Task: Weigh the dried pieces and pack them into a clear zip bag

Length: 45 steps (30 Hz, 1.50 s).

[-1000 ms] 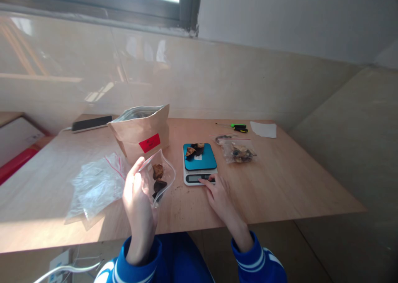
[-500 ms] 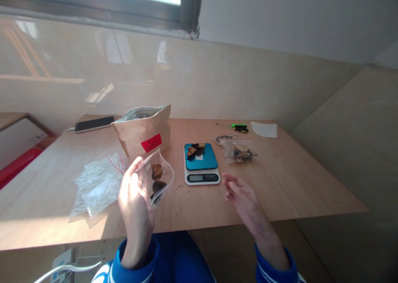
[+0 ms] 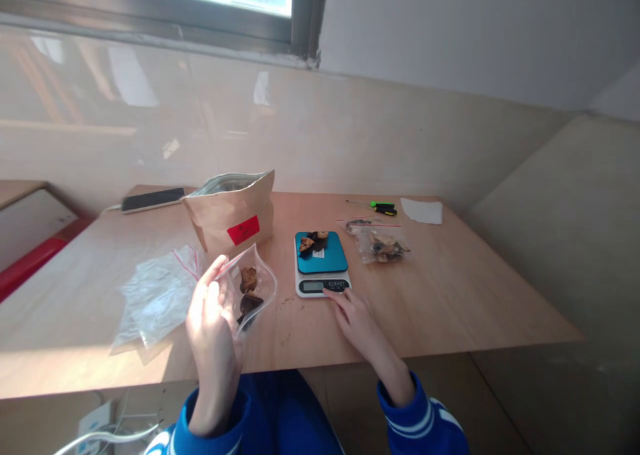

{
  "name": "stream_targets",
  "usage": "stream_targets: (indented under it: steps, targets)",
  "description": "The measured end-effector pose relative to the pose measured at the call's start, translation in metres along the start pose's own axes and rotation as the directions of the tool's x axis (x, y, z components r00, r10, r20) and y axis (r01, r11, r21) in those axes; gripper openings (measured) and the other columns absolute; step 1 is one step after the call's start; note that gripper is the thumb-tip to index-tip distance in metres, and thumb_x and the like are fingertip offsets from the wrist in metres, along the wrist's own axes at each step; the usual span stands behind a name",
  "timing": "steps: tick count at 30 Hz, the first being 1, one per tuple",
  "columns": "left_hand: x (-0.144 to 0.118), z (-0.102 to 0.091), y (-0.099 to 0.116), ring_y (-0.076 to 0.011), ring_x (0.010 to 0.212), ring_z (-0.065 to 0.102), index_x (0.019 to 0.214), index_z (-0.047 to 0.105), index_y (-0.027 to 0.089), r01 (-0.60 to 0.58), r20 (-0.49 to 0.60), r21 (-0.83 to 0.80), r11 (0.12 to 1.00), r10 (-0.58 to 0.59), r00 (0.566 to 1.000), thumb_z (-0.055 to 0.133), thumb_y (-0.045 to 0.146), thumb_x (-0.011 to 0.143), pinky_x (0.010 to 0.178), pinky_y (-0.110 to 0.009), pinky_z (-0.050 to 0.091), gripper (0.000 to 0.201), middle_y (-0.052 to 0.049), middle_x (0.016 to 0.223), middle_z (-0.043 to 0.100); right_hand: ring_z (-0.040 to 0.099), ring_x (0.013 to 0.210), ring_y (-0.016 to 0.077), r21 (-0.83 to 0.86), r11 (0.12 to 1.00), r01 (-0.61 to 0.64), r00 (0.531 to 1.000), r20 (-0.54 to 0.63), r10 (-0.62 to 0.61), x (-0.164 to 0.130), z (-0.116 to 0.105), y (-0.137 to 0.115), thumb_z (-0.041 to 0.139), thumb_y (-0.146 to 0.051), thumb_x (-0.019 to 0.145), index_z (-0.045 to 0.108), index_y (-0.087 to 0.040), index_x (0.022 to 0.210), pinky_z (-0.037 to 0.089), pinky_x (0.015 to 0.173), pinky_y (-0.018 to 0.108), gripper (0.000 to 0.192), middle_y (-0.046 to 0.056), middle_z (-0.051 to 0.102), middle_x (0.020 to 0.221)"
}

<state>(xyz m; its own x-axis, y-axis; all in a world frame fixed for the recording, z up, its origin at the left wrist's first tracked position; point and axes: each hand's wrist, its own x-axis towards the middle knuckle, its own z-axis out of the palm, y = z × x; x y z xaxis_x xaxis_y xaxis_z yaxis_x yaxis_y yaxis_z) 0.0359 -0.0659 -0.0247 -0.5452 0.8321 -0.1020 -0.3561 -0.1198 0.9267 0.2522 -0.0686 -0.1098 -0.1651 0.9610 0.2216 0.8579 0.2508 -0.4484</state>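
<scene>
Scale [image 3: 323, 263] sitting just right of frame centre, its blue plate carrying a small heap of dark pieces [image 3: 314, 243]. Display [image 3: 314, 286] showing too faintly for reading.

Main change: right hand [image 3: 356, 321]. Half a second ago it was hanging off the scale's right side, fingers curled; now its index fingertip is resting at the front panel again, about where it was a second ago. Fingers are stretching forward, loosely open, gripping nothing visible. Whether the fingertip is actually pressing, I cannot tell. The heap is looking unchanged, so my judgement: work is centring on the scale's controls, not on shifting pieces.

Left hand [image 3: 213, 321], lower left of centre, is pinching a bag [image 3: 265, 283] by its left edge and holding it up off the desk [image 3: 480, 301]. Its mouth is gaping towards the scale; similar pieces are lying inside. Little is changing here.

Crumbs [image 3: 287, 301] are dotting the wood between bag and scale. Right of the scale, filled bags [image 3: 384, 247] are lying flat, overlapping. Behind the left hand a paper pouch [image 3: 213, 221] is standing open; flat bags [image 3: 155, 295] are spreading at left. Farther back, screwdrivers [image 3: 384, 211] and a white sheet [image 3: 423, 211] are lying upper right of the scale.
</scene>
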Motion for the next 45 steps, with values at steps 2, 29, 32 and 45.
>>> stream_targets:
  steps: [2, 29, 32, 45]
  targets:
    - [0.001, -0.001, 0.001, -0.0224, 0.127, 0.054, 0.115, 0.064, 0.026, 0.001, 0.002, -0.004, 1.0, -0.001, 1.0, 0.055, 0.034, 0.089, 0.118, -0.042, 0.033, 0.029, -0.004, 0.128, 0.064, 0.065, 0.085, 0.0224, -0.029, 1.0, -0.001, 0.999, 0.042, 0.002, -0.008, -0.012, 0.003, 0.045, -0.009, 0.086, 0.072, -0.025, 0.107, 0.052, 0.076, 0.036, 0.037, 0.008, 0.065, 0.089]
    - [0.002, 0.0, -0.003, -0.022, 0.124, 0.056, 0.117, 0.065, 0.028, 0.078, 0.022, 0.05, 0.996, -0.079, 0.997, 0.056, 0.035, 0.087, 0.112, -0.04, 0.038, 0.033, -0.001, 0.126, 0.066, 0.058, 0.11, 0.0254, 0.09, 0.983, 0.158, 0.977, 0.133, -0.169, 0.147, -0.004, 0.03, 0.07, -0.019, 0.081, 0.063, -0.022, 0.123, 0.042, 0.099, 0.042, 0.043, 0.012, 0.063, 0.114]
    - [0.007, 0.003, -0.009, -0.0232, 0.123, 0.057, 0.119, 0.064, 0.026, 0.095, 0.038, 0.021, 0.995, -0.095, 0.995, 0.056, 0.037, 0.086, 0.112, -0.044, 0.037, 0.036, -0.004, 0.126, 0.066, 0.061, 0.102, 0.0226, 0.179, 0.972, 0.151, 0.987, 0.026, -0.158, 0.136, -0.006, 0.036, 0.069, -0.011, 0.077, 0.068, -0.021, 0.116, 0.047, 0.092, 0.038, 0.04, 0.009, 0.064, 0.108]
    - [0.021, 0.022, -0.019, -0.0229, 0.122, 0.057, 0.116, 0.063, 0.02, 0.146, 0.112, -0.07, 0.987, -0.138, 0.984, 0.06, 0.032, 0.081, 0.11, -0.039, 0.041, 0.038, -0.007, 0.129, 0.064, 0.062, 0.1, 0.0172, 0.513, 0.817, 0.263, 0.964, -0.17, -0.203, 0.116, -0.059, -0.035, 0.054, -0.005, 0.077, 0.069, -0.025, 0.111, 0.053, 0.082, 0.03, 0.042, 0.004, 0.066, 0.107]
